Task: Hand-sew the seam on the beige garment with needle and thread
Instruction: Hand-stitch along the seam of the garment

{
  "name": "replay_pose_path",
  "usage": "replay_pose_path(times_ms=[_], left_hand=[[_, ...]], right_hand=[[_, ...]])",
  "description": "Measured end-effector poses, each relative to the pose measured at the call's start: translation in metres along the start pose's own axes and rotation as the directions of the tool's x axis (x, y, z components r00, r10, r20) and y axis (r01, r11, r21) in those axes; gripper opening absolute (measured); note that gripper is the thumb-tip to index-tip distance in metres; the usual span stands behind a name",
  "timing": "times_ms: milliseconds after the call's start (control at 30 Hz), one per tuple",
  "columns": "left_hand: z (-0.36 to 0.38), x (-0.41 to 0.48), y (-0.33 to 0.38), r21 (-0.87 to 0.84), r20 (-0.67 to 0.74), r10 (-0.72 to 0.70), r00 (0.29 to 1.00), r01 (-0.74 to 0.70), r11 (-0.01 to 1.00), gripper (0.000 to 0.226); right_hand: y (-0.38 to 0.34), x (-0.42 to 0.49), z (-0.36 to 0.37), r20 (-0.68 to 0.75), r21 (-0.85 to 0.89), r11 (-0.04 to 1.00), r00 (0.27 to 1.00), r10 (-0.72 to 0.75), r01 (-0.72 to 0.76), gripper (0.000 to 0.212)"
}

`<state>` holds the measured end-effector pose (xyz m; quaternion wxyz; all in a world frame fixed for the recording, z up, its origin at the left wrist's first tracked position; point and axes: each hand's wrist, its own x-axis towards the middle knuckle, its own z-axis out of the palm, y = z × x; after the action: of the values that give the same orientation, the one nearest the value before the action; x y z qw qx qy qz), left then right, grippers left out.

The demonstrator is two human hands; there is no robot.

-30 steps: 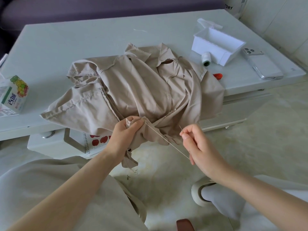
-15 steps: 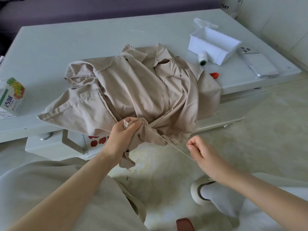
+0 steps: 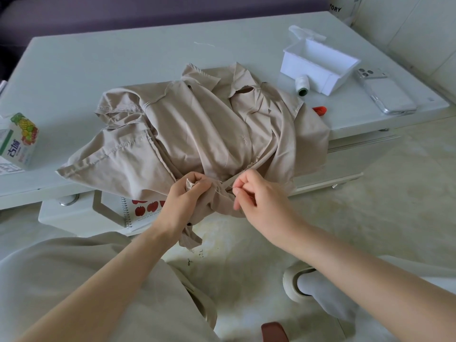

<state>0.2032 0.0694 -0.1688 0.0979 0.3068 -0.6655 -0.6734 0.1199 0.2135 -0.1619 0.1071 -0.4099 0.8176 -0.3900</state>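
While the beige garment is gripped by the left hand and the needle pinched by the right hand, the sewing is judged underway and unfinished.

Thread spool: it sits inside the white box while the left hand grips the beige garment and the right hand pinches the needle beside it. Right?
No. The head view shows the thread spool on the table beside the white box, not inside it. The rest holds: the left hand grips the beige garment and the right hand pinches the needle beside it.
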Motion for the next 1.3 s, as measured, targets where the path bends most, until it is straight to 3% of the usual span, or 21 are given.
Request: replay_pose_path(times_ms=[767,1300], left_hand=[[0.002,-0.005,0.003,0.020,0.013,0.053,0.998,-0.054,0.998,0.016],[-0.001,-0.007,-0.004,0.214,0.043,0.251,0.967,-0.254,0.943,0.010]], right_hand=[[-0.011,0.000,0.003,0.083,-0.035,0.997,0.994,0.071,-0.069,0.014],[-0.016,0.003,0.009,0.160,-0.183,0.976,0.976,0.149,-0.119,0.007]])
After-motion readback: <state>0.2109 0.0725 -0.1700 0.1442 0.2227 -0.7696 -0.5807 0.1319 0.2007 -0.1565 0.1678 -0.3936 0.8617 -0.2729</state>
